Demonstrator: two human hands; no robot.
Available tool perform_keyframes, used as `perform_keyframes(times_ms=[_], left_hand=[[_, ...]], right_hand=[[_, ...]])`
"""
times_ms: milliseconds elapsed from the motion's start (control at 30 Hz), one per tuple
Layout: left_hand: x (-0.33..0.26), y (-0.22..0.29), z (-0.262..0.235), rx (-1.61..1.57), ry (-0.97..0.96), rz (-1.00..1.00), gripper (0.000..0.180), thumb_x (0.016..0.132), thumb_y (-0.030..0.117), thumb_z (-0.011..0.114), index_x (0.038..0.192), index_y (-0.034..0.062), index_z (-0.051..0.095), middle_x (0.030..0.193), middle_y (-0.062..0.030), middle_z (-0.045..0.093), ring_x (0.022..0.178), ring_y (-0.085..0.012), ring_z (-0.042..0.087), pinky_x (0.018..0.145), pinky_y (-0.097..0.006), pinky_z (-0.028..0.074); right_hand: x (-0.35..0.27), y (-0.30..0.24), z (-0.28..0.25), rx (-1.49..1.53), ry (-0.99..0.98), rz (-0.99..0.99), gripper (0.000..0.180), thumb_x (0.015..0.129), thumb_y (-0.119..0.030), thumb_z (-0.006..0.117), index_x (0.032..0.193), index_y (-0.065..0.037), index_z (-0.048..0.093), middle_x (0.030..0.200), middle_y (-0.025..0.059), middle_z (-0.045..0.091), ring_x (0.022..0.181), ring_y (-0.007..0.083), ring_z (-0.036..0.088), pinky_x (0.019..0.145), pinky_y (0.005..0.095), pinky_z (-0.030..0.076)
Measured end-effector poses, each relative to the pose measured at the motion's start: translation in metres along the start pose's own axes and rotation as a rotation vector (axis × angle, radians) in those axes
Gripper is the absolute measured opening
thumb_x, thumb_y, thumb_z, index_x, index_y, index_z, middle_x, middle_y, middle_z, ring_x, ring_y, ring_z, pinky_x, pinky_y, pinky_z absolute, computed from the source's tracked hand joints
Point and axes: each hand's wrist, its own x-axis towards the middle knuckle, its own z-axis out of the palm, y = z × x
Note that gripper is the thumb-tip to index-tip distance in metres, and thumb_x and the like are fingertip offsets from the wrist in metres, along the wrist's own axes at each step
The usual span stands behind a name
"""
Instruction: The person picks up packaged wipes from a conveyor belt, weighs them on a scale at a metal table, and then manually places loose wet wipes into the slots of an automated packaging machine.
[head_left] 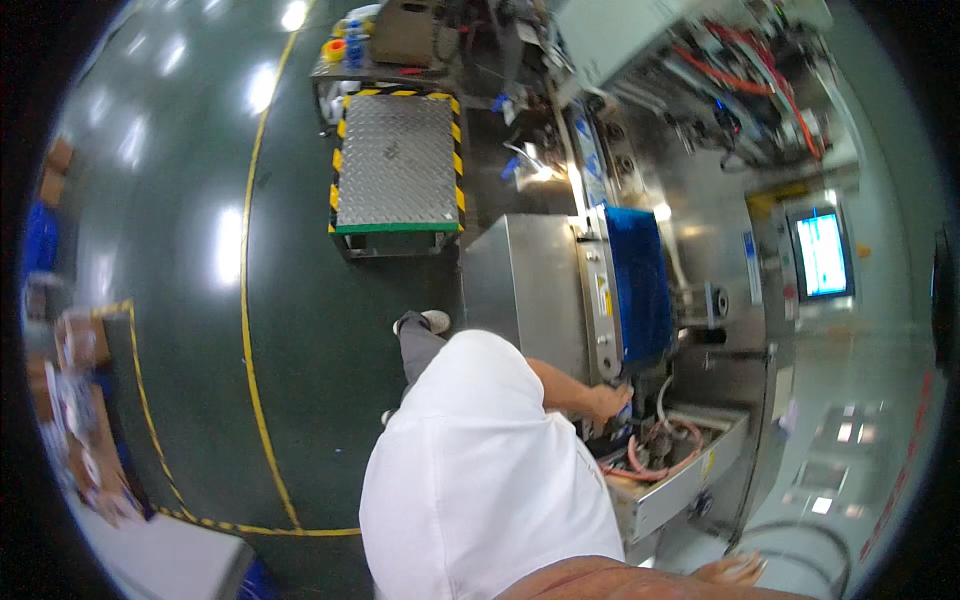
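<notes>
Just below the blue belt (640, 285), the left hand (608, 401) is hovering or touching, which one I cannot tell, next to a metal tray (685, 487) where a pink hose (655, 475) is curling. Its fingers are bending, their hold hidden; the right hand (735, 570), farther below the belt, is also hiding its grip. Working carefully here is probably meaning keeping fingers clear of the belt's end. Left of the belt a yellow label (604, 297) is showing, too small to read.
</notes>
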Motion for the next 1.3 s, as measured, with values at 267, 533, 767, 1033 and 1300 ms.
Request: perform_keyframes(times_ms=[267, 533, 767, 1033, 1300], left_hand=[[0.027, -0.094, 0.029, 0.527, 0.308, -0.003, 0.083, 0.089, 0.036, 0.067, 0.146, -0.0165, 0.037, 0.143, -0.0386, 0.05, 0.101, -0.0336, 0.073, 0.07, -0.037, 0.062], [0.008, -0.039, -0.019, 0.177, 0.212, -0.081, 0.106, 0.076, 0.033, 0.086, 0.148, -0.0134, 0.024, 0.141, -0.0287, 0.05, 0.111, -0.0376, 0.069, 0.088, -0.04, 0.06], [0.01, -0.037, -0.034, 0.152, 0.112, -0.14, 0.104, 0.071, 0.026, 0.089, 0.147, -0.0115, 0.028, 0.138, -0.0251, 0.052, 0.109, -0.0375, 0.069, 0.086, -0.04, 0.06], [0.031, -0.074, -0.001, 0.088, 0.201, 0.108, 0.099, 0.075, 0.022, 0.082, 0.147, -0.0125, 0.025, 0.127, -0.0294, 0.056, 0.098, -0.0422, 0.071, 0.08, -0.044, 0.06], [0.011, -0.053, -0.013, -0.105, 0.101, -0.06, 0.099, 0.082, 0.021, 0.075, 0.153, -0.0139, 0.016, 0.145, -0.0379, 0.044, 0.113, -0.0502, 0.062, 0.093, -0.051, 0.055]], right_hand=[[0.046, -0.106, -0.028, 0.145, -0.052, 0.164, 0.032, 0.103, -0.021, 0.051, 0.124, -0.01, 0.071, 0.138, 0.0178, 0.058, 0.132, 0.0344, 0.05, 0.111, 0.048, 0.04], [-0.015, -0.071, -0.096, -0.026, -0.133, 0.35, 0.032, 0.101, -0.023, 0.052, 0.121, -0.01, 0.073, 0.137, 0.0163, 0.056, 0.134, 0.0332, 0.047, 0.11, 0.0469, 0.041], [-0.028, -0.099, -0.093, 0.001, -0.179, 0.498, 0.031, 0.099, -0.02, 0.055, 0.12, -0.009, 0.074, 0.139, 0.0167, 0.054, 0.131, 0.031, 0.051, 0.109, 0.0457, 0.043], [-0.035, -0.105, -0.091, -0.053, -0.228, 0.476, 0.031, 0.098, -0.016, 0.054, 0.121, -0.011, 0.074, 0.138, 0.0156, 0.056, 0.134, 0.0315, 0.049, 0.109, 0.0483, 0.043], [-0.043, -0.102, -0.095, -0.063, -0.222, 0.511, 0.031, 0.099, -0.017, 0.053, 0.121, -0.012, 0.074, 0.139, 0.015, 0.056, 0.136, 0.0319, 0.048, 0.11, 0.0482, 0.042]])
